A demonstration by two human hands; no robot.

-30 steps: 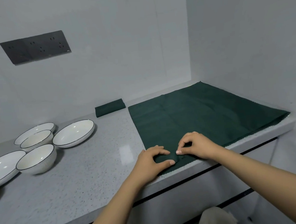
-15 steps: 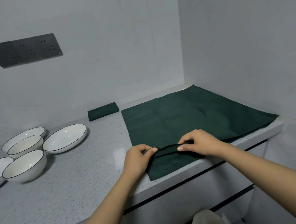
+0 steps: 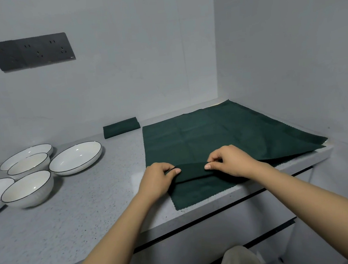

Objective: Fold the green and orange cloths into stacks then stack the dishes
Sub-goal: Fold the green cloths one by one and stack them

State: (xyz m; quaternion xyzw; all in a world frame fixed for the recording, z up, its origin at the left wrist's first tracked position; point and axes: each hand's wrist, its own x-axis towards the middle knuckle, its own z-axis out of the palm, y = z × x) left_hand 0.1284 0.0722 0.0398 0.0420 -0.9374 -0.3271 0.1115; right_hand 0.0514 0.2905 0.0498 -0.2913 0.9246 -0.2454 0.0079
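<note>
Both your hands pinch the near edge of the dark green square cloth (image 3: 222, 135), raised off the speckled grey stone counter (image 3: 70, 216).

L hand (image 3: 159, 179) & R hand (image 3: 231, 161) each clamp the lifted fold w/ thumb + fingers; rest of cloth lies flat at the counter's right corner. Small folded green cloth (image 3: 121, 127) sits by the back wall; white black-rimmed bowls and plates (image 3: 75, 157) unstacked at left.

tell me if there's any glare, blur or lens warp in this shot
Head view: small glare spots sit on the plate and bowl, with a faint sheen on the counter left of the cloth. The wide lens bends the socket panel and the wall corner. Both hands, left and right, look sharp; soft shadows, no motion blur.
</note>
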